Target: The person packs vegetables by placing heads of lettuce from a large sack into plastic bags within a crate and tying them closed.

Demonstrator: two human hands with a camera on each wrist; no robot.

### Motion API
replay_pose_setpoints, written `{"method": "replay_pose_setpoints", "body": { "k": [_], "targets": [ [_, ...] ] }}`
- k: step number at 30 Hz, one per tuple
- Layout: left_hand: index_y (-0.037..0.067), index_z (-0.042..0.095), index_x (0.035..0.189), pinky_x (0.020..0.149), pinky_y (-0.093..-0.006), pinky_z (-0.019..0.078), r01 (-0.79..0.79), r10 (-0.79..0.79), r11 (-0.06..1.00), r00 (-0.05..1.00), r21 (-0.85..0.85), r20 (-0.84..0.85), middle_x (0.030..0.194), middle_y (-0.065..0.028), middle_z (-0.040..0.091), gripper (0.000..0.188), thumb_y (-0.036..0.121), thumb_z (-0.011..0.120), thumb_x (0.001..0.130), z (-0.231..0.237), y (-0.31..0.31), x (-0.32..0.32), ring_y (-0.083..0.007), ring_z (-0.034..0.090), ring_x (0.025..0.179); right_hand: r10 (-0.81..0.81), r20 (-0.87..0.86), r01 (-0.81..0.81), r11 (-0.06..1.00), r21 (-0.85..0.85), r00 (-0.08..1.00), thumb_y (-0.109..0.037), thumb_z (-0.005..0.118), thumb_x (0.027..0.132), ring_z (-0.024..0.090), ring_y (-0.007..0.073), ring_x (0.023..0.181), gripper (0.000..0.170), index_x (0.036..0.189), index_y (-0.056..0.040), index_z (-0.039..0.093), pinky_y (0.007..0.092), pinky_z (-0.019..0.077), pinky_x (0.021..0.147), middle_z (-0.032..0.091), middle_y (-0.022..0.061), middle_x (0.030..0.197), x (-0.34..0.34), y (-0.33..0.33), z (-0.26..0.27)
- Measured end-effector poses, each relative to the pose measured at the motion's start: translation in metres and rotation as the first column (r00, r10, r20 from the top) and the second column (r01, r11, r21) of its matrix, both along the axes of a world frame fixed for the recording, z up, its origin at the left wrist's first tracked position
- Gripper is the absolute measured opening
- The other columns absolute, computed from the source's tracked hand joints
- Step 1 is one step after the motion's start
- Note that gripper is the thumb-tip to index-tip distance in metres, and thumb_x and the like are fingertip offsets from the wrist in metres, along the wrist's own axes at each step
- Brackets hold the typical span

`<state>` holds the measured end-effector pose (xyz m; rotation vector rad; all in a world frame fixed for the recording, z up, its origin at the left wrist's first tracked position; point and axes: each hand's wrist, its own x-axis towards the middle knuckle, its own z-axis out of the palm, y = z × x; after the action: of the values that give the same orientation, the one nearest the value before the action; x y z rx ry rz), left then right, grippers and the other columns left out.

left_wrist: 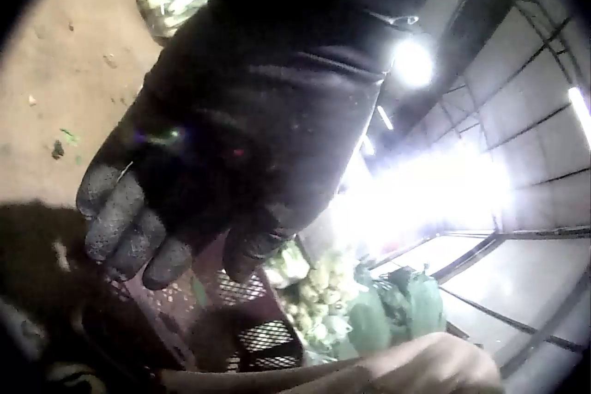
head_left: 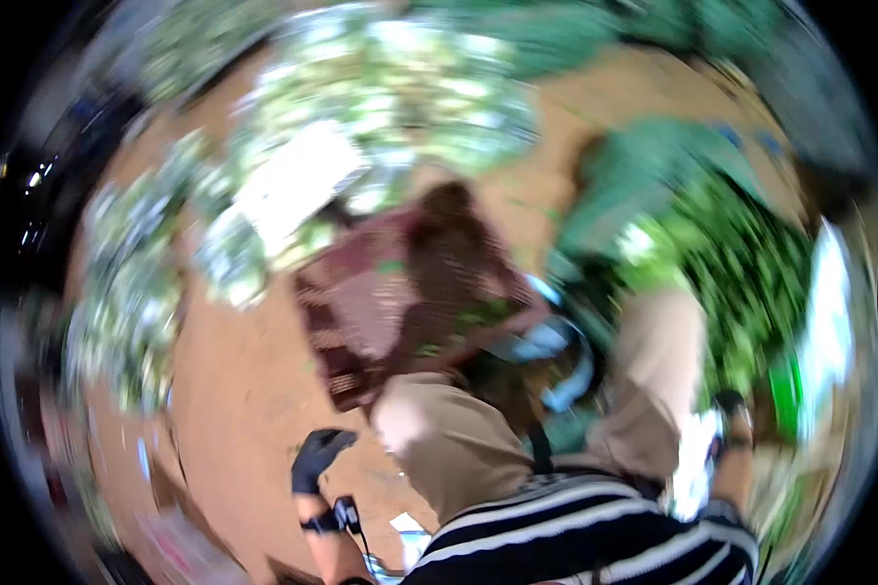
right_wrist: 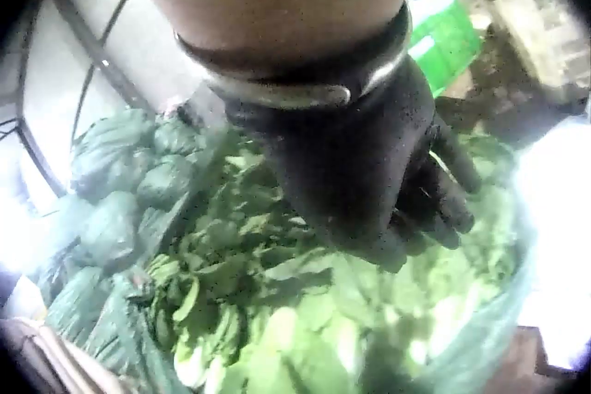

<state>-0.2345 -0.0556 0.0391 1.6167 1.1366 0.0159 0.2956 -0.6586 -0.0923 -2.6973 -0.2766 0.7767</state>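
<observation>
In the head view the gloved left hand (head_left: 320, 458) is held out over the brown floor, left of the person's knee, holding nothing. The left wrist view shows that hand (left_wrist: 249, 135) with its fingers extended, and a maroon crate (left_wrist: 185, 306) beyond them. The gloved right hand (right_wrist: 360, 168) hangs over leafy greens (right_wrist: 295, 320) in a green bag, fingers slightly bent; whether the fingertips touch the leaves is unclear. In the head view the right hand (head_left: 730, 405) is small and blurred beside the greens (head_left: 741, 283).
The maroon crate (head_left: 410, 283) stands before the knees with a few leaf scraps in it. Bagged vegetables (head_left: 132, 292) lie at the left and more (head_left: 390, 88) beyond the crate. A white box (head_left: 300, 183) sits among them. A bright green crate (head_left: 786, 395) is at the right.
</observation>
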Motion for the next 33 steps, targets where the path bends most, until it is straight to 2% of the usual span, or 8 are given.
{"method": "replay_pose_setpoints", "body": {
  "k": [2,3,12,18,21,23,32,33],
  "targets": [
    [-0.005,0.058,0.091,0.075,-0.029,0.0428,-0.11,0.101,0.987,0.991,0.113,0.084,0.088,-0.0131,0.06,0.023,0.014,0.051,0.08,0.029,-0.022,0.01,-0.0183,0.054,0.082,-0.053,0.021,0.056,0.986,-0.155,0.998,-0.035,0.058,0.074,0.055,0.0269,0.087,0.052,0.111,-0.0005,0.046,0.0339,0.0455,0.074,0.053,0.018,0.104,-0.037,-0.045,-0.023],
    [-0.005,0.055,0.095,0.075,-0.0305,0.0426,0.22,-0.301,0.84,0.95,0.496,0.087,0.089,-0.0139,0.059,0.027,0.019,0.047,0.084,0.024,-0.017,0.007,-0.0196,0.054,0.082,-0.127,0.029,0.13,0.965,-0.227,0.992,-0.036,0.058,0.073,0.055,0.0273,0.088,0.053,0.111,-0.0005,0.046,0.0341,0.0453,0.075,0.053,0.0183,0.104,-0.064,-0.077,-0.033],
    [-0.005,0.051,0.105,0.079,-0.0283,0.043,0.227,-0.326,0.78,0.943,0.583,0.069,0.097,-0.0133,0.057,0.03,0.018,0.045,0.086,0.101,-0.093,0.188,-0.0187,0.054,0.087,-0.854,0.175,0.864,0.45,-0.226,0.49,-0.053,0.059,0.064,0.048,0.036,0.099,0.081,0.121,-0.0014,0.034,0.0377,0.0401,0.084,0.045,0.0257,0.112,-0.249,-0.153,-0.113],
    [-0.005,0.048,0.109,0.083,-0.0294,0.0413,0.507,-0.646,0.669,0.758,0.544,0.087,0.106,-0.0133,0.053,0.028,0.012,0.042,0.087,0.098,-0.159,0.269,-0.0186,0.053,0.093,-0.515,0.428,0.616,0.775,-0.137,0.743,-0.047,0.065,0.061,0.033,0.0397,0.113,0.092,0.129,-0.0043,0.02,0.0419,0.0364,0.088,0.031,0.0261,0.124,-0.223,-0.105,-0.133],
    [-0.004,0.048,0.109,0.084,-0.0292,0.0403,0.583,-0.696,0.629,0.717,0.514,0.037,0.107,-0.0122,0.053,0.027,0.01,0.042,0.087,0.084,-0.175,0.285,-0.018,0.052,0.093,-0.508,-0.034,0.478,0.829,-0.289,0.861,-0.041,0.066,0.062,0.043,0.0389,0.104,0.09,0.129,-0.0079,0.017,0.0416,0.0412,0.082,0.027,0.0247,0.128,-0.194,-0.106,-0.142],
    [-0.003,0.049,0.109,0.084,-0.0289,0.0401,0.638,-0.735,0.568,0.677,0.52,-0.03,0.107,-0.0114,0.053,0.027,0.009,0.043,0.086,0.079,-0.185,0.29,-0.0176,0.052,0.094,-0.417,-0.06,0.368,0.855,-0.366,0.907,-0.033,0.061,0.065,0.055,0.0325,0.088,0.049,0.105,-0.0074,0.05,0.0391,0.045,0.074,0.051,0.0196,0.104,-0.189,-0.115,-0.168],
    [-0.003,0.052,0.103,0.081,-0.0301,0.0418,0.398,-0.542,0.8,0.799,0.449,0.259,0.103,-0.0115,0.053,0.024,0.01,0.043,0.086,0.106,-0.276,0.319,-0.0197,0.051,0.093,-0.351,0.207,0.295,0.92,0.258,0.913,-0.031,0.06,0.069,0.056,0.0299,0.066,0.027,0.07,-0.0037,0.062,0.0372,0.0442,0.062,0.06,0.0144,0.07,-0.177,-0.168,-0.023],
    [-0.003,0.053,0.1,0.083,-0.0303,0.0403,0.565,-0.75,0.577,0.653,0.59,0.108,0.105,-0.0121,0.052,0.022,0.008,0.041,0.086,0.107,-0.298,0.335,-0.0213,0.051,0.093,-0.37,0.122,0.317,0.894,0.316,0.921,-0.031,0.062,0.069,0.056,0.0301,0.065,0.028,0.071,-0.0032,0.063,0.0362,0.0437,0.06,0.059,0.0151,0.068,-0.172,-0.165,0.005]
  ]
}}
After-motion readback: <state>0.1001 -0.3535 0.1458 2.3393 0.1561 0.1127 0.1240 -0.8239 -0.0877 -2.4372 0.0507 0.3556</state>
